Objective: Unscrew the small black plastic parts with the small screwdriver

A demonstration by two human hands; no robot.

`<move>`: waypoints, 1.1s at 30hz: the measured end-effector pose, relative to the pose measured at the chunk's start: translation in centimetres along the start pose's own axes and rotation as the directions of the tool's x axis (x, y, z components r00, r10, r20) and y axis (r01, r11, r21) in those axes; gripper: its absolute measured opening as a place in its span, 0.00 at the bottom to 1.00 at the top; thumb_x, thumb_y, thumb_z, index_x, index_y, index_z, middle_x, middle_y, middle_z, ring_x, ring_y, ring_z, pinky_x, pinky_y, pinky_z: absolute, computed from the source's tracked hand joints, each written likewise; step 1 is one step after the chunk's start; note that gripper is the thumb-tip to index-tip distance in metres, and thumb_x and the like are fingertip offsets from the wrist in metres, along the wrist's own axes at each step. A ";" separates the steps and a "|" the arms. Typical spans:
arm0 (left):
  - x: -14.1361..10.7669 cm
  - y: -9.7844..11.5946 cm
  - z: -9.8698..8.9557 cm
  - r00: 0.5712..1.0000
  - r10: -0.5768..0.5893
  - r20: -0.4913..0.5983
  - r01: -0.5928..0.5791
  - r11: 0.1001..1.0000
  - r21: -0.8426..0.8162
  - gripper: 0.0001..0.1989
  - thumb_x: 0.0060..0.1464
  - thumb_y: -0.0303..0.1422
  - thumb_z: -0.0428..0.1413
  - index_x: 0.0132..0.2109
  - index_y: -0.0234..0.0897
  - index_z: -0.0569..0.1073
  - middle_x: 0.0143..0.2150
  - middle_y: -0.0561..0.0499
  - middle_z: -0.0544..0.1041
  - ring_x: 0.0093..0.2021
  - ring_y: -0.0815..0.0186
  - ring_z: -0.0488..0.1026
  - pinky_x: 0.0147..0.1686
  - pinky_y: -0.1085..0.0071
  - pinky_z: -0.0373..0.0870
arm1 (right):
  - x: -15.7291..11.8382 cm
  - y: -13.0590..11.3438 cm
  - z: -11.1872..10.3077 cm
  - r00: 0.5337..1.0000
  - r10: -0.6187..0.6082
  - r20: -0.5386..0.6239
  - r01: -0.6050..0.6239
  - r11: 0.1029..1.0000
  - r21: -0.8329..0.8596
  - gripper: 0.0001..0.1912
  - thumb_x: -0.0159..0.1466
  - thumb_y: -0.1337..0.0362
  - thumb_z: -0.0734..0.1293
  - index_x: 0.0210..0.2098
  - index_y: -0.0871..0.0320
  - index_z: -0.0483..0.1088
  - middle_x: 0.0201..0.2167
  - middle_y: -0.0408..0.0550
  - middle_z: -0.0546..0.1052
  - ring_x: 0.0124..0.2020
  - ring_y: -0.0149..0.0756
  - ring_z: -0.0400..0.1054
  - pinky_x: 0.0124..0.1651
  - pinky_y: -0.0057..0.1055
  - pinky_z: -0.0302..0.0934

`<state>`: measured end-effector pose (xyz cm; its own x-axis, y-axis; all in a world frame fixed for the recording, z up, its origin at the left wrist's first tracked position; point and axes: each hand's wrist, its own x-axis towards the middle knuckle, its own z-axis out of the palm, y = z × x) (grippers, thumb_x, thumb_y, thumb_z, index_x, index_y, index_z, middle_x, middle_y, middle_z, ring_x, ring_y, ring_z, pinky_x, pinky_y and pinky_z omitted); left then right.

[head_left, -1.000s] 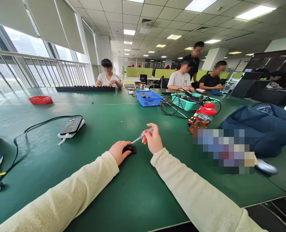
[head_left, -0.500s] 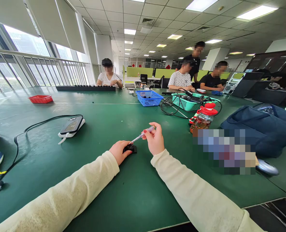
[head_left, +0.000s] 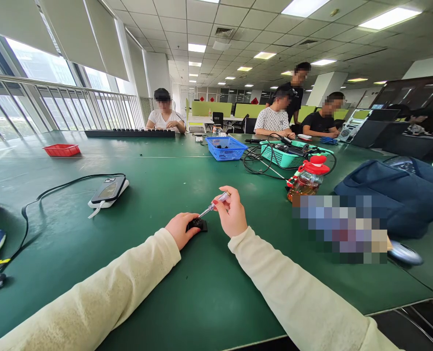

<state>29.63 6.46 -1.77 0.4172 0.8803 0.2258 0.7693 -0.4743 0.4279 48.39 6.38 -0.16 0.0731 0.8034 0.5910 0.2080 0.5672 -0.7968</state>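
My left hand grips a small black part from its left side, pressed against the green tabletop. What kind of part it is cannot be made out. In my right hand is a screwdriver with a clear handle, pinched between thumb and fingers. Its shaft slants down to the left, and the tip meets the top of the black part near my left fingertips. The exact contact spot is too small to see.
Left of my hands lies a phone on a white block with a cable. Farther off are a red tray, a blue basket and a green basket. A red-lidded bottle and dark blue bag stand right. Several people sit or stand beyond.
My right hand has shifted slightly left and its fingers have moved along the screwdriver, which now stands a little steeper. My left hand and the black part have stayed in place.
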 end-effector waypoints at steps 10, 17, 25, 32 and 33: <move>0.0 -0.1 0.0 1.000 0.012 -0.006 -0.012 1.000 -0.015 0.19 0.53 0.35 0.53 0.53 0.38 0.73 0.50 0.44 0.77 0.50 0.55 0.72 0.53 0.58 0.69 | 0.2 0.3 0.1 0.999 0.052 -0.002 -0.052 0.995 0.089 0.19 0.60 0.55 0.67 0.47 0.53 0.60 0.31 0.43 0.75 0.31 0.34 0.72 0.40 0.37 0.70; 0.0 -0.3 0.2 1.000 0.017 -0.021 -0.017 1.000 -0.011 0.19 0.53 0.35 0.53 0.52 0.38 0.73 0.49 0.45 0.77 0.50 0.55 0.73 0.53 0.58 0.68 | 0.4 0.5 0.1 0.992 0.127 -0.007 -0.123 0.974 0.191 0.21 0.59 0.54 0.68 0.47 0.53 0.60 0.31 0.44 0.76 0.34 0.36 0.75 0.44 0.39 0.70; 0.3 -0.4 0.4 1.000 0.007 -0.021 -0.007 1.000 0.025 0.21 0.51 0.35 0.55 0.54 0.37 0.72 0.47 0.44 0.78 0.50 0.54 0.72 0.54 0.56 0.68 | 0.2 0.3 0.0 0.998 0.019 -0.060 -0.007 0.979 0.204 0.17 0.65 0.53 0.62 0.49 0.53 0.57 0.33 0.46 0.75 0.35 0.36 0.74 0.43 0.41 0.70; 0.2 -0.2 0.1 1.000 -0.016 -0.023 0.017 0.999 0.051 0.21 0.51 0.36 0.55 0.53 0.39 0.73 0.45 0.44 0.79 0.50 0.53 0.72 0.52 0.56 0.69 | 0.3 0.3 0.1 1.000 0.030 -0.006 -0.028 0.983 0.180 0.17 0.65 0.53 0.62 0.48 0.53 0.58 0.32 0.44 0.75 0.34 0.35 0.75 0.42 0.40 0.71; 0.2 -0.2 0.1 0.999 -0.022 -0.028 0.023 0.998 0.056 0.21 0.50 0.37 0.56 0.53 0.39 0.73 0.45 0.44 0.79 0.50 0.53 0.72 0.52 0.56 0.69 | 0.3 0.3 0.1 0.999 0.039 -0.004 -0.037 0.982 0.183 0.17 0.65 0.53 0.62 0.48 0.53 0.58 0.32 0.44 0.74 0.34 0.35 0.75 0.42 0.40 0.71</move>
<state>29.58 6.76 -1.94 0.3864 0.8903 0.2409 0.8046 -0.4531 0.3838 48.36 6.82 -0.28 0.0852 0.8240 0.5602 0.0234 0.5604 -0.8279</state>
